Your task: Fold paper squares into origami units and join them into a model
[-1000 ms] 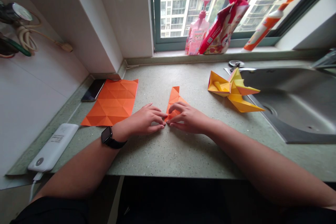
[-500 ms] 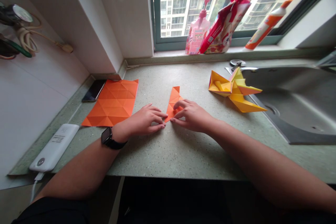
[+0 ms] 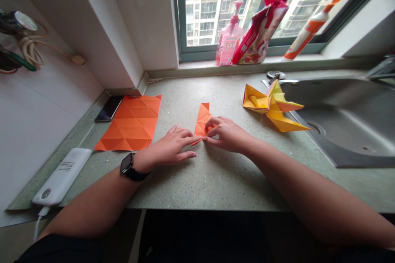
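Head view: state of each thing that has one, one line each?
Folded orange paper: narrow strip, flat on the counter, pressed at its near end.
Left hand: flat, fingertips on the strip's near tip.
Right hand: fingers curled on the strip.
Orange sheet: unfolded, creased, flat.
Yellow origami: folded, at the sink's edge.
Phone: screen dark.
Power bank: cable plugged in.
Red pouch: leaning on the window.

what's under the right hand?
The right hand covers the near end of the folded orange paper, which lies on the countertop. The left hand touches its near tip. The paper's covered part cannot be seen.
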The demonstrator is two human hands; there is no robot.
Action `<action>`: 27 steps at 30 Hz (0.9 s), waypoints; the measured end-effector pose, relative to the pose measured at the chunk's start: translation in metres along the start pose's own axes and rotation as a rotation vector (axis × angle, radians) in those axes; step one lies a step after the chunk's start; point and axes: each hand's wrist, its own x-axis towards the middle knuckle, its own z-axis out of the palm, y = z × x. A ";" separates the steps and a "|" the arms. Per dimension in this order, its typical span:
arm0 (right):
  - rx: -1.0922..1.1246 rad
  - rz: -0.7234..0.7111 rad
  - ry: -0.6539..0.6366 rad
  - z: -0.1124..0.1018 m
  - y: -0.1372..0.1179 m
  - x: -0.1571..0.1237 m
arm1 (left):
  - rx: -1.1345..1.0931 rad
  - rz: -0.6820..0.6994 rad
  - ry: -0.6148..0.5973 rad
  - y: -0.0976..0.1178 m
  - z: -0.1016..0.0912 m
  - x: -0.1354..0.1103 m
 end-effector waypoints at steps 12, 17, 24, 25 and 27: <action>0.018 -0.029 0.018 0.003 0.004 -0.001 | 0.033 -0.033 -0.015 0.003 -0.009 0.000; 0.048 -0.047 0.008 0.003 0.007 0.001 | 0.063 -0.035 -0.015 -0.002 -0.011 -0.003; -0.001 -0.110 0.097 0.013 0.007 0.001 | 0.205 -0.125 0.121 -0.009 -0.009 -0.006; -0.024 -0.118 0.120 0.015 0.005 0.000 | 0.221 -0.145 0.133 -0.010 -0.009 -0.007; -0.076 -0.129 0.161 0.019 0.002 -0.001 | 0.246 -0.179 0.157 -0.014 -0.009 -0.007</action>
